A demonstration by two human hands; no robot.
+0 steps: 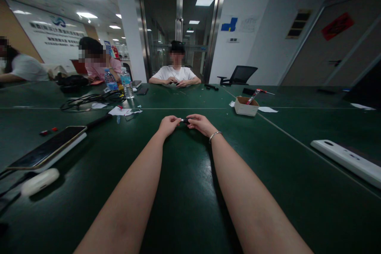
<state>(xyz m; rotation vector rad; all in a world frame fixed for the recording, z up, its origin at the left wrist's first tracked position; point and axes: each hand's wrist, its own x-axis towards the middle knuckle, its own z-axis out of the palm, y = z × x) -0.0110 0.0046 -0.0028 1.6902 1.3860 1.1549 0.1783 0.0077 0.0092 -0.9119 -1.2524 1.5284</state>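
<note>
Both arms reach forward over the green table [184, 190]. My left hand [169, 125] is closed, thumb and fingertips pinching the pale, silvery end of a small black object [185, 120]. On the black end of that same object, the fingers of my right hand [202, 124] are pinched shut; a silver bangle [214, 136] circles this wrist. The object is held level between the two hands, just above the tabletop. It is too small, and too much covered by fingers, for its kind to be told.
At left lie a phone [47, 147] and a white rounded case [40, 181]. Black cables [95, 100] and water bottles [127, 83] stand beyond. A small box [246, 107] with a screwdriver is right; a white power strip [348, 160] lies far right. A person [177, 73] sits opposite.
</note>
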